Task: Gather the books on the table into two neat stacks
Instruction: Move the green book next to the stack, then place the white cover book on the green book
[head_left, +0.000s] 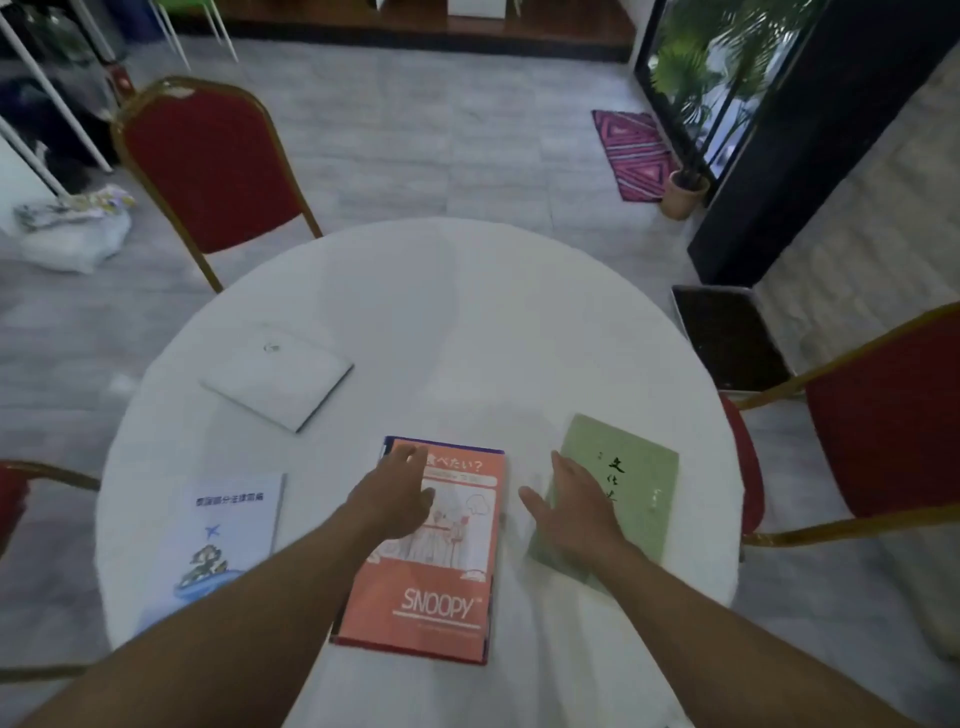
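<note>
Left hand (397, 501) flat, fingers spread on orange book (431, 582); right hand (574, 512) open on green book (623, 483) at 3 o'clock. Square edges before stacking.

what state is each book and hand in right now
orange Snoopy book: flat, closed, atop a dark-edged book
green book: flat, closed, alone
white book: flat, closed, apart
blue-and-white book: flat, closed, alone
left hand: open, over the orange Snoopy book
right hand: open, on the green book
</note>
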